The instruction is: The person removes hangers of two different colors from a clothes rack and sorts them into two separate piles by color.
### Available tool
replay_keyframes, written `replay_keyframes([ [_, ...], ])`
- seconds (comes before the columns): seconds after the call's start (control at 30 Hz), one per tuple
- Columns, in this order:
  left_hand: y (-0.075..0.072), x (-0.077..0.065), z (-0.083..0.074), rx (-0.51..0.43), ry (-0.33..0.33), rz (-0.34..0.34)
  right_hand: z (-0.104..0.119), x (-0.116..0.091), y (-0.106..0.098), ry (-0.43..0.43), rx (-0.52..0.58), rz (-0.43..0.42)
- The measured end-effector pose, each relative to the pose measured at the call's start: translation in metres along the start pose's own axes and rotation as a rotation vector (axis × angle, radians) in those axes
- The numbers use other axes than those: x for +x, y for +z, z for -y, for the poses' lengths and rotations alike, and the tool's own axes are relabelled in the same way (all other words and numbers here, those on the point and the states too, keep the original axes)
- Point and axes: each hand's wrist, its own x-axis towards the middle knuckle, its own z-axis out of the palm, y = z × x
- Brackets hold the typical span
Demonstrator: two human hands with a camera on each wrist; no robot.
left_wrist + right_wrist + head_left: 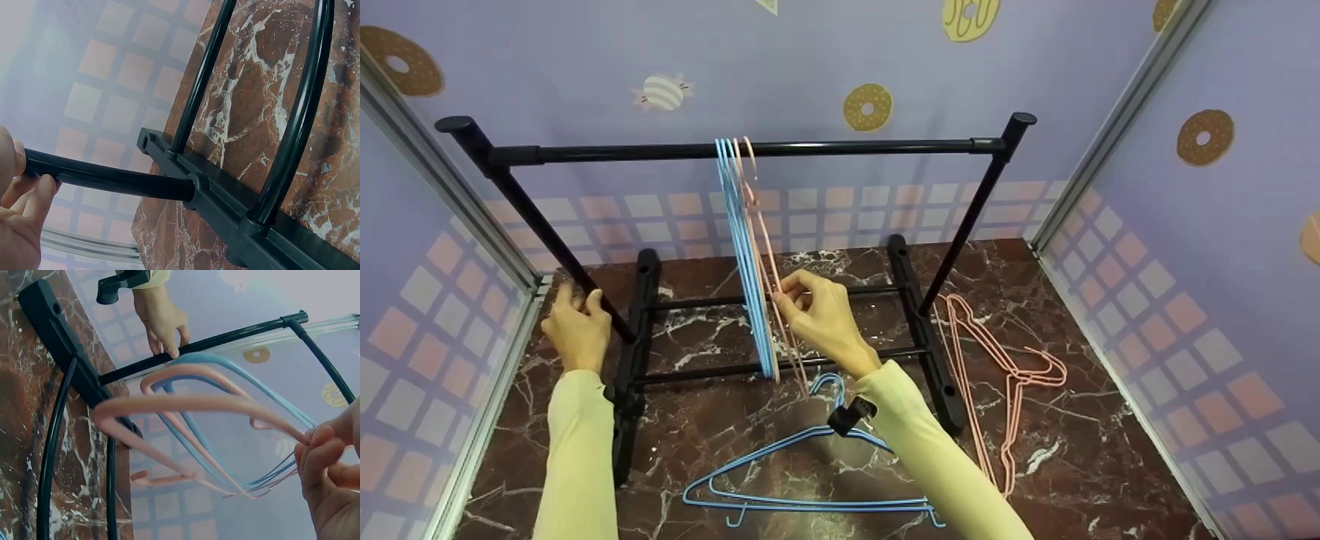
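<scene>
The left hand (pixel 577 330) grips the left post (pixel 542 227); the right hand (pixel 826 313) pinches a pink hanger (pixel 768 241) (blue hangers (pixel 743 259) hang to its left).

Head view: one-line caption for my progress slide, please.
Right hand pinches a pink hanger hung on the black rack while the left hand holds an upright.

Lilac back wall (pixel 780 67) facing me: brown donut (pixel 420 66) upper left, striped candy (pixel 663 93), tan donut (pixel 880 112), yellow donut (pixel 985 19) up top, pink and white squares (pixel 840 197) below. Right wall (pixel 1155 225), another brown donut (pixel 1219 139). Grey corner trim (pixel 1110 142). White-veined brown marble (pixel 1084 442) underneath.
</scene>
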Motion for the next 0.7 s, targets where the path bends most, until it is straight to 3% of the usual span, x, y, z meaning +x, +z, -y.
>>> replay_keyframes([
  [0.2, 0.0017, 0.0003, 0.0001, 0.009, 0.017, -0.026, -0.0030, 0.0004, -0.0018, -0.031, -0.042, -0.039],
  [0.37, 0.0026, 0.0011, 0.0001, 0.006, -0.002, 0.000, -0.0054, 0.0006, -0.0047, -0.032, -0.051, -0.065],
  [0.7, 0.0012, 0.0018, 0.0015, 0.001, 0.010, -0.015, -0.0031, 0.0026, -0.0065, -0.050, -0.073, -0.068],
])
